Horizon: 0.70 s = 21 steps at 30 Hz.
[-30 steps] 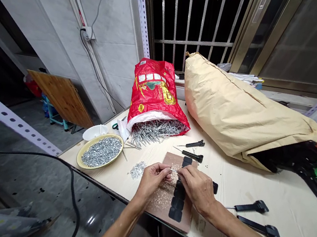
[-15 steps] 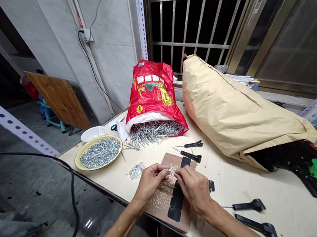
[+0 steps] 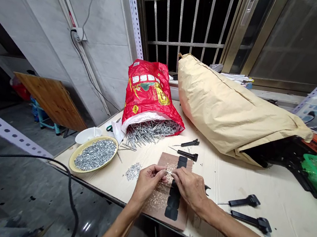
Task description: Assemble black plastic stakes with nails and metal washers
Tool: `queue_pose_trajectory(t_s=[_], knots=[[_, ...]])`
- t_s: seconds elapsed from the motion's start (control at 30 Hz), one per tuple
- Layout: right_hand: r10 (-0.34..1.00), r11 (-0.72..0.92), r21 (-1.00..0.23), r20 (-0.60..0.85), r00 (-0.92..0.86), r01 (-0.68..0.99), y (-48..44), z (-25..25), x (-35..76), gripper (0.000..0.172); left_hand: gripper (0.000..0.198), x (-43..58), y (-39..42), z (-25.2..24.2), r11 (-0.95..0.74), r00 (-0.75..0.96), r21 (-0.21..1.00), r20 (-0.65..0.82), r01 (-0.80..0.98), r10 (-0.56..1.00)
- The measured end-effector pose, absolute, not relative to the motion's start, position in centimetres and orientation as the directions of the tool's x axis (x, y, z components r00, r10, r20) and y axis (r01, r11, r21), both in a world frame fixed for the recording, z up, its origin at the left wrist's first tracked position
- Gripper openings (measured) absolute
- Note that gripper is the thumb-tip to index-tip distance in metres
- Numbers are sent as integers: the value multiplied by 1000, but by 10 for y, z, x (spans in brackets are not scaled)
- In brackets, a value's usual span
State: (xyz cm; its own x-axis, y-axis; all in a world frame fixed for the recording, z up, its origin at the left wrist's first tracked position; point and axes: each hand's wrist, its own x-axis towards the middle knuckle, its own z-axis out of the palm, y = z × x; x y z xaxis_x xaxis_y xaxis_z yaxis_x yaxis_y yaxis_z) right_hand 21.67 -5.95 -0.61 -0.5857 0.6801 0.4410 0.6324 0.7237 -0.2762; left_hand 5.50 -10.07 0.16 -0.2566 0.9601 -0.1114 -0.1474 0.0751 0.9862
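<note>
Over the board's middle, my left hand [image 3: 147, 182] and my right hand [image 3: 191, 187] meet, fingers pinched at opposite ends of a thin metal rod [image 3: 169, 172]. A dark forked end [image 3: 207, 189] pokes out behind my right hand; whether it joins the rod is hidden. Beneath both hands lies a brown board [image 3: 156, 216] strewn with pale crumbs, carrying a row of black pads [image 3: 173, 201]. Left of my left hand is a small pile of shiny metal bits [image 3: 133, 171]. Two black-handled pieces with thin metal shafts [image 3: 188, 155] lie beyond the board.
A yellow bowl [image 3: 71, 157] of small metal parts sits at the left edge. Long metal pins [image 3: 147, 130] spill from a red bag [image 3: 145, 87]. Behind stands a large paper sack [image 3: 233, 111]. More black-handled pieces [image 3: 245, 201] and a green basket [image 3: 310, 170] are at right.
The view has shifted slightly, so the scene sits further left. Both hands keep their pinch on the rod, and the dark end behind my right hand now shows a forked outline.
</note>
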Motion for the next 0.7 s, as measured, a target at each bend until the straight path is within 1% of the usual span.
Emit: queue_pose_trajectory(t_s=[0.07,0.2,0.23,0.3,0.4,0.5,0.57,0.63,0.7], knots=[[677,732,-315,434,-594,604,-59,-8,218,21,24,55,-101,2,83,-238,984,-120,-160,964],[656,748,-283,454,-604,600,-58,-10,219,25,26,55,-101,4,110,-205,980,-143,-164,968],[661,746,-302,441,-607,594,-57,-9,219,25,26,54,-101,4,116,-206,981,-148,-157,967],[688,726,-391,398,-608,565,-56,-8,219,24,26,53,-101,3,128,-205,979,-160,-160,966],[699,702,-502,348,-625,505,-56,-6,219,19,29,53,-101,0,153,-181,961,-197,-229,964],[678,711,-534,346,-649,458,-56,-6,221,17,33,54,-101,-1,191,-132,934,-239,-301,962],[690,699,-549,353,-631,458,-55,-7,225,16,36,54,-100,-1,211,-116,925,-259,-315,959],[716,683,-543,362,-597,489,-49,-8,232,17,42,54,-101,-3,208,-150,939,-256,-275,955],[736,671,-501,366,-569,546,-36,-10,241,19,46,52,-102,-6,188,-212,967,-222,-170,952]])
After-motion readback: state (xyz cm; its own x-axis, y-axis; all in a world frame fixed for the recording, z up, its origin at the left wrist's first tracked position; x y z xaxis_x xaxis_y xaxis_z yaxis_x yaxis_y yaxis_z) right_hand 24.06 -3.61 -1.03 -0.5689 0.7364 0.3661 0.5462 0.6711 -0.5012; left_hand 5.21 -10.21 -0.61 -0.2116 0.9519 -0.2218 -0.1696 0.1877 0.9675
